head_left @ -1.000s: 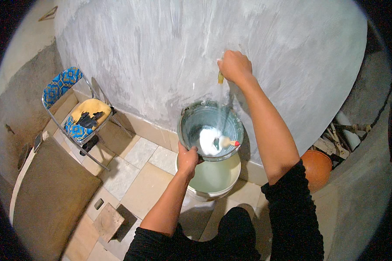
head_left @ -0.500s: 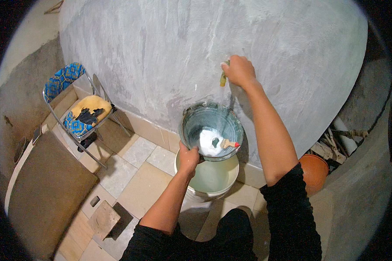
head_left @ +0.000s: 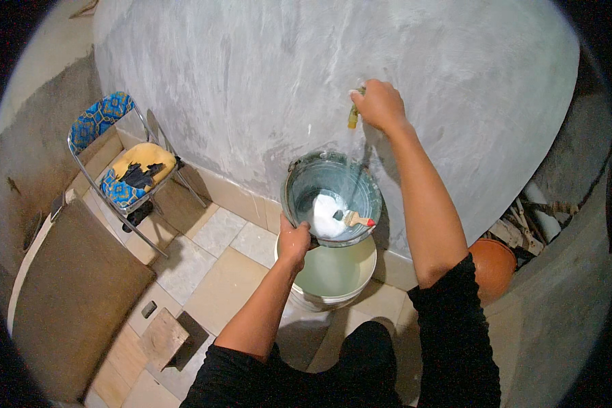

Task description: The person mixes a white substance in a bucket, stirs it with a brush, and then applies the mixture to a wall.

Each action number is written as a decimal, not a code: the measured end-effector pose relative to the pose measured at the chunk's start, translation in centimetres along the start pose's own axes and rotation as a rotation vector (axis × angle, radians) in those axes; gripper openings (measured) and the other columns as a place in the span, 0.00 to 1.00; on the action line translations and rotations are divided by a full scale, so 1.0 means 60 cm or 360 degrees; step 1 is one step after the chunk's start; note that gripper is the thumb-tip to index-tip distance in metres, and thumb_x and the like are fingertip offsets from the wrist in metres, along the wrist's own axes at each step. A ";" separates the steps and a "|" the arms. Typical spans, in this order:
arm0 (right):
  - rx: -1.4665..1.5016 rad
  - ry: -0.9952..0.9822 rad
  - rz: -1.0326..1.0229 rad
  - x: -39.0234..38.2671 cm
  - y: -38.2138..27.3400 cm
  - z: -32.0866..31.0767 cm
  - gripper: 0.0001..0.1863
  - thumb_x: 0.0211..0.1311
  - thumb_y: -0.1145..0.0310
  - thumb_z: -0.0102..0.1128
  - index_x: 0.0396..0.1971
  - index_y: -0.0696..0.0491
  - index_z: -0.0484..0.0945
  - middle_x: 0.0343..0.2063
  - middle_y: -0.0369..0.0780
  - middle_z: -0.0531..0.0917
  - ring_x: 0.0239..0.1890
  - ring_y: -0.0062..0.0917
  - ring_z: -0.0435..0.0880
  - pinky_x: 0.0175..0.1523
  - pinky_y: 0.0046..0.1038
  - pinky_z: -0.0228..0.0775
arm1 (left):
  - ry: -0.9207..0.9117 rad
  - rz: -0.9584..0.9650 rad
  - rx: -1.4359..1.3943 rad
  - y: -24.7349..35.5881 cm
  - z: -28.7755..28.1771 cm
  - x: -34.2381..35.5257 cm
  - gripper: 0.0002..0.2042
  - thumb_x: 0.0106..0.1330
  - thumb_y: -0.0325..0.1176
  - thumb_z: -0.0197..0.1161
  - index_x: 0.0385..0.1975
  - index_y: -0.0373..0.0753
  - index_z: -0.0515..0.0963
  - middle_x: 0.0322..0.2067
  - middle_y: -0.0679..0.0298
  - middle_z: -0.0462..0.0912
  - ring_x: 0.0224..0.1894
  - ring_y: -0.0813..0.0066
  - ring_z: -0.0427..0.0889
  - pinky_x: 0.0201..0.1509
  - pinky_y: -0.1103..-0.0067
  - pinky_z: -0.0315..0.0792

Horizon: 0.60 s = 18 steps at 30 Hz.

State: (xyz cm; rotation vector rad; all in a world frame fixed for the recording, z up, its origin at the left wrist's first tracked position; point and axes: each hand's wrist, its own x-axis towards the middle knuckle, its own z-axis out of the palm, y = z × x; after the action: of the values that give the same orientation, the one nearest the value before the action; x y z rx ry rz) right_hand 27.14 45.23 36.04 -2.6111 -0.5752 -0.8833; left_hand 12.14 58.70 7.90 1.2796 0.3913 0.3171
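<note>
My left hand [head_left: 294,243] is closed on the near-left rim of a dark grey-green bucket [head_left: 298,194], which is tilted toward me. Inside it lie a patch of white paint-like material [head_left: 325,216] and a paintbrush [head_left: 355,218] with a pale handle and red tip. On the grey wall above, my right hand [head_left: 382,105] grips a brass tap [head_left: 353,118]; its fingers partly hide the handle. A thin stream of water seems to fall from the spout into the bucket. Directly below, a larger white bucket [head_left: 333,275] holds cloudy, pale liquid.
A folding chair [head_left: 102,121] with torn blue-patterned upholstery stands at the left wall. Nearer lie a brown padded board [head_left: 75,292] and a small wooden stool [head_left: 163,338]. An orange pot [head_left: 491,265] and a pile of scrap [head_left: 529,228] sit at the right.
The view has shifted slightly. Both hands keep their holds on the bucket and the tap, and the stream under the spout shows a little more clearly.
</note>
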 end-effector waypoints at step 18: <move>0.0255 -0.0388 -0.0474 0.064 0.078 -0.029 0.19 0.68 0.57 0.61 0.33 0.62 0.83 0.23 0.49 0.82 0.26 0.33 0.76 0.37 0.37 0.69 | -0.0059 -0.0054 -0.0125 0.017 0.018 -0.011 0.27 0.66 0.23 0.53 0.66 0.39 0.60 0.54 0.47 0.76 0.50 0.54 0.82 0.43 0.65 0.85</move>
State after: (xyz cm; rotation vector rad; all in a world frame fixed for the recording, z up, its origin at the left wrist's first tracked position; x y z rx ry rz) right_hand 31.28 41.48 38.99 -2.5412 -1.0753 -0.5713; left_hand 12.00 57.73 9.23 1.1993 0.3655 0.2774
